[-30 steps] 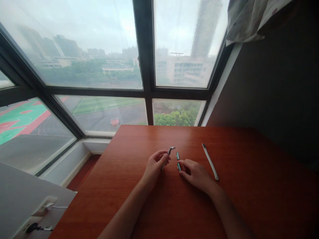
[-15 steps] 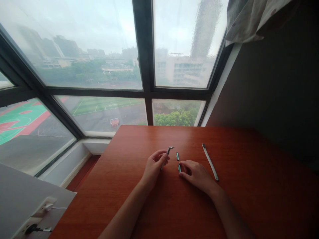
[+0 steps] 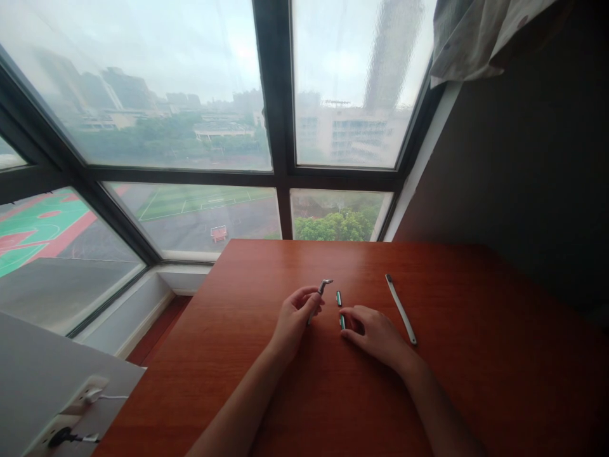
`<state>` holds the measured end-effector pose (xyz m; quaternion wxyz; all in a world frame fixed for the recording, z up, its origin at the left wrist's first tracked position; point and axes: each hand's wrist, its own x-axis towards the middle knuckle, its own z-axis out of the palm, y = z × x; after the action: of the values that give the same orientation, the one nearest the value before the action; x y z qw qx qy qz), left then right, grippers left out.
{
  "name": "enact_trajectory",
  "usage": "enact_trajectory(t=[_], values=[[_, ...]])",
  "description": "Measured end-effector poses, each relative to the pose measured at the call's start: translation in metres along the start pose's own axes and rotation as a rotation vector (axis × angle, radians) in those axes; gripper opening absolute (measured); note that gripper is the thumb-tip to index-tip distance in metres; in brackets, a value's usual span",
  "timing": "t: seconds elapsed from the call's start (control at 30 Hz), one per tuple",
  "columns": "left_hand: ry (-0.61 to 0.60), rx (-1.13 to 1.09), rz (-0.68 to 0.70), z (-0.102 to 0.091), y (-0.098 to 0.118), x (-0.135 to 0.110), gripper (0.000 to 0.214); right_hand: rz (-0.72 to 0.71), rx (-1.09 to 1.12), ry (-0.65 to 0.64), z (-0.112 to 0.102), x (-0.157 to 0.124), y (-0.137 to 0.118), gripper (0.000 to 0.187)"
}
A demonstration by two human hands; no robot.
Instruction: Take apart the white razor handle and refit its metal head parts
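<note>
Our left hand is curled around a gray razor handle near the middle of the table. The thumb and fingers hold it low down. Its bent tip pointing to 1 o'clock is lifted off the wood, and we think this grip keeps that end free. At 3 o'clock from the handle lies a small green blade piece. Our right hand rests on the table there, pinching that piece between the thumb and first finger. The other fingers are tucked loosely. The piece is tiny, so we think the pinch stops it from sliding. Another green blade piece lies just beyond it at 12 o'clock, and no finger touches it. A long white stick lies at 2 o'clock from our right hand, close by but apart. Nothing sits between the handle tip and the green pieces. The big window fills the far side at 12 o'clock. A curtain hangs at 1 o'clock. At 8 o'clock, off the table, a white socket has plugs in it.
</note>
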<state>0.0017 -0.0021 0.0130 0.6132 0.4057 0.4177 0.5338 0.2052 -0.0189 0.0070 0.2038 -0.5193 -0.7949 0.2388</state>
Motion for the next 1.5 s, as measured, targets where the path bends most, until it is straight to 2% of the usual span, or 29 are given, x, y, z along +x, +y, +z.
enact_trajectory(t=[0.27, 0.4, 0.5, 0.6, 0.73, 0.87, 1.13, 1.5], values=[[0.001, -0.010, -0.013, 0.000, 0.000, 0.000, 0.037, 0.025, 0.046, 0.039, 0.003, 0.000, 0.002, 0.031], [-0.015, 0.015, -0.012, -0.001, 0.000, -0.001, 0.037, 0.042, 0.172, 0.106, 0.003, 0.002, 0.002, 0.030], [-0.061, 0.041, -0.008, 0.000, 0.001, -0.002, 0.037, 0.094, 0.345, 0.221, 0.001, 0.003, 0.001, 0.033], [-0.144, 0.068, -0.011, 0.002, 0.003, -0.005, 0.038, 0.154, 0.648, 0.293, -0.003, 0.003, -0.001, 0.041], [-0.235, 0.135, -0.012, 0.005, 0.007, -0.009, 0.038, 0.177, 1.051, 0.312, -0.006, 0.000, -0.005, 0.044], [-0.299, 0.202, -0.004, 0.007, 0.011, -0.012, 0.040, 0.166, 1.232, 0.270, -0.003, -0.001, -0.008, 0.043], [-0.366, 0.230, 0.012, 0.013, 0.015, -0.015, 0.038, 0.160, 1.442, 0.235, -0.001, -0.002, -0.015, 0.046], [-0.358, 0.220, -0.009, 0.016, 0.017, -0.018, 0.035, 0.152, 1.368, 0.250, -0.001, -0.001, -0.019, 0.046]])
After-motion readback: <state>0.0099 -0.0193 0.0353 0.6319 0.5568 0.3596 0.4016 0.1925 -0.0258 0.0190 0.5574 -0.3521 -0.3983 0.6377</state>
